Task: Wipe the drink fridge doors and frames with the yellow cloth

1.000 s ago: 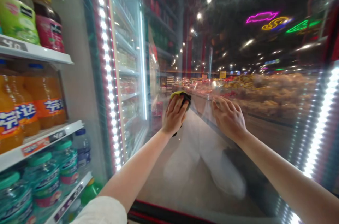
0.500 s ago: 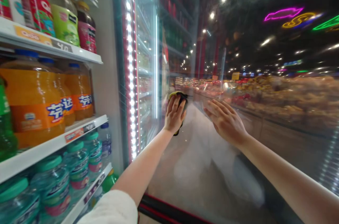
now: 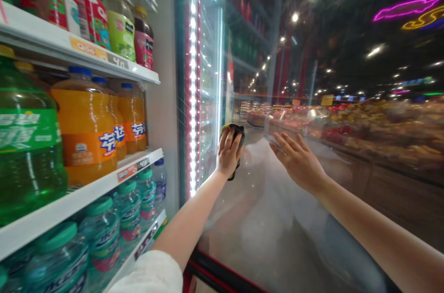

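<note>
A glass door [image 3: 263,233] with a red and black lower frame stands in front of me. My left hand [image 3: 228,152] presses a black cloth with a yellow edge [image 3: 238,130] to the glass, near the lit strip. Its fingers lie over the cloth and hide much of it. To the right, my right hand [image 3: 300,163] is flat with fingers outstretched, at the same pane and holding nothing. Whether its whole palm touches the glass I cannot tell. Whitish reflections and haze show on the pane below both hands.
On the left, cooler shelves [image 3: 104,186] carry orange soda bottles [image 3: 86,136], a large green bottle [image 3: 27,145] and teal-capped bottles [image 3: 100,228]. A bright LED strip [image 3: 193,76] runs upright beside the door. Through the glass, a blurred produce display [image 3: 381,131] shows.
My view has turned left, so the shelves and LED strip sit farther right in the picture. Against the door, both hands have shifted left, the cloth closer to the strip.
</note>
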Demonstrator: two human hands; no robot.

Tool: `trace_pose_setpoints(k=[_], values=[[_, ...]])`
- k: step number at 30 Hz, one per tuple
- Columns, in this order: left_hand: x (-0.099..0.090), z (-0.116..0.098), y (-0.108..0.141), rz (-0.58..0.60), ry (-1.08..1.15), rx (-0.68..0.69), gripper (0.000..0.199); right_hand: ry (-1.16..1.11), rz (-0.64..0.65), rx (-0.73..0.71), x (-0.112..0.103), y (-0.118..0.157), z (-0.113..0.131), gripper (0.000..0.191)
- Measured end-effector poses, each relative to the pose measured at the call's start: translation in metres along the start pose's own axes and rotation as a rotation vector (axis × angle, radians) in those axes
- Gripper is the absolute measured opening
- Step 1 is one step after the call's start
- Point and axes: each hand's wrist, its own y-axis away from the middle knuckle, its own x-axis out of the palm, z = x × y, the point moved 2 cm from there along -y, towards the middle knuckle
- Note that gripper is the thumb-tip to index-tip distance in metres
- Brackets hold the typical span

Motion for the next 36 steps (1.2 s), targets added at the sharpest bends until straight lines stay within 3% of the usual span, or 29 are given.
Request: trace_pose_setpoints(k=[4,6,10,13,17,21,25,27,29,32,34,36], values=[[-0.003,0.027,-0.03,-0.018,-0.027,-0.037,0.044,-0.002,-0.011,-0.022,0.008,0.004,-0.002,0.053],[-0.005,0.041,-0.029,-0.08,-0.053,-0.1,0.044,-0.012,-0.009,-0.02,0.009,0.006,-0.003,0.054],[-0.009,0.045,0.016,-0.136,-0.12,-0.191,0.043,0.003,-0.011,-0.002,0.01,0.007,-0.002,0.051],[-0.007,0.03,0.039,-0.06,-0.105,-0.121,0.043,0.012,-0.025,0.006,0.01,0.006,-0.001,0.048],[-0.004,0.032,0.013,0.013,-0.024,-0.043,0.045,0.0,-0.013,0.017,0.004,0.005,0.004,0.048],[-0.009,0.064,-0.006,-0.039,-0.064,-0.164,0.047,0.022,0.016,0.04,0.001,0.005,0.015,0.047],[-0.013,0.07,0.038,-0.093,-0.123,-0.308,0.048,0.019,0.027,0.05,0.01,0.009,0.021,0.049],[-0.013,0.062,0.064,-0.073,-0.142,-0.307,0.048,0.005,0.026,0.048,0.015,0.011,0.021,0.051],[-0.013,0.056,0.073,-0.025,-0.147,-0.248,0.046,-0.003,0.028,0.049,0.017,0.011,0.02,0.051],[-0.012,0.064,0.052,-0.004,-0.133,-0.212,0.045,0.004,0.034,0.05,0.016,0.01,0.02,0.048],[-0.012,0.076,0.034,-0.053,-0.124,-0.266,0.046,0.008,0.04,0.051,0.013,0.01,0.019,0.048],[-0.011,0.082,0.032,-0.102,-0.117,-0.313,0.046,0.001,0.051,0.049,0.012,0.011,0.017,0.05]])
